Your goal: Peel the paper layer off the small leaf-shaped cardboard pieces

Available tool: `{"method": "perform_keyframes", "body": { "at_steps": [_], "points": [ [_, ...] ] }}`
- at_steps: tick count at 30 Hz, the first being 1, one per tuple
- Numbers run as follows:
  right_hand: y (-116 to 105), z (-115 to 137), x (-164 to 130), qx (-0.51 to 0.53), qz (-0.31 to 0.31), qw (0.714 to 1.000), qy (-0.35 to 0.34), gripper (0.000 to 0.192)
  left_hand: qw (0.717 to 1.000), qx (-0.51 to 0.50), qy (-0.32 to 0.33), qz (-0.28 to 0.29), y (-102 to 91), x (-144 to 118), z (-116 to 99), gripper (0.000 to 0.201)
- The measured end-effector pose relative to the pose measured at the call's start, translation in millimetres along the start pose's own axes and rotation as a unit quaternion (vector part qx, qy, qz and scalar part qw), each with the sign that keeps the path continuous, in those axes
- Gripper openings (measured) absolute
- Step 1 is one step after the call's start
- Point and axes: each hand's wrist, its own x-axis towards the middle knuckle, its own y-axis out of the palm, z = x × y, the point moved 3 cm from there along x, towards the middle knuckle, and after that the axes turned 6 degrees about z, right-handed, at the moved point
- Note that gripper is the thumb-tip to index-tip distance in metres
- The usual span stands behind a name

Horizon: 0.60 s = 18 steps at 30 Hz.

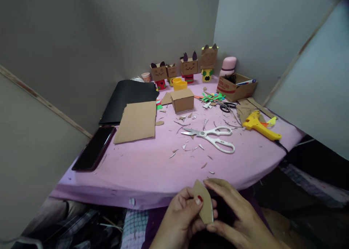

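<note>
My left hand (185,214) is closed on a small piece of cardboard (205,203) with a curved, pointed outline. The thumb presses its brown face and the fingers lie behind it. At the piece's right side is my right hand (238,216), its fingers spread apart. The right thumb is by the lower corner and the index finger near the pointed top; whether they touch it I cannot tell. Beyond the hands, white-handled scissors (212,135) lie with blades slightly apart. Small cardboard scraps (201,146) are scattered around them.
A cardboard sheet (137,121), black sheets (129,98) and a phone (95,147) lie left. A small cardboard box (182,100) sits mid-table. A yellow glue gun (260,126), black scissors (227,107) and an open box (237,89) are right. Cardboard animal figures (189,69) stand behind.
</note>
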Motion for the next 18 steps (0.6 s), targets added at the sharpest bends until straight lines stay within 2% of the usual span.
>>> {"method": "perform_keyframes", "body": {
  "at_steps": [4,6,7,9,12,14,18],
  "points": [
    [-2,0,1,0.023,-0.038,0.999,0.029,0.045,0.998,0.019,0.043,-0.04,-0.9,-2,-3,0.016],
    [-5,1,-1,0.057,-0.054,0.995,0.068,0.021,0.996,0.023,0.064,-0.059,0.2,-3,-7,0.013],
    [-4,1,-1,0.083,-0.041,0.991,0.098,0.01,0.995,0.026,0.074,-0.061,1.3,-4,-8,0.012],
    [1,3,-1,0.161,0.021,0.972,0.171,0.017,0.994,0.031,0.093,-0.056,3.9,-4,-10,0.009],
    [15,4,1,0.314,0.086,0.91,0.256,0.033,0.994,0.032,0.098,-0.043,6.7,-4,-9,0.011],
    [23,3,2,0.394,0.085,0.871,0.28,0.039,0.995,0.031,0.087,-0.041,6.2,-2,-7,0.011],
    [31,-3,0,0.481,0.067,0.82,0.303,0.041,0.997,0.001,0.075,-0.006,1.2,1,-2,0.017]
  ]
}}
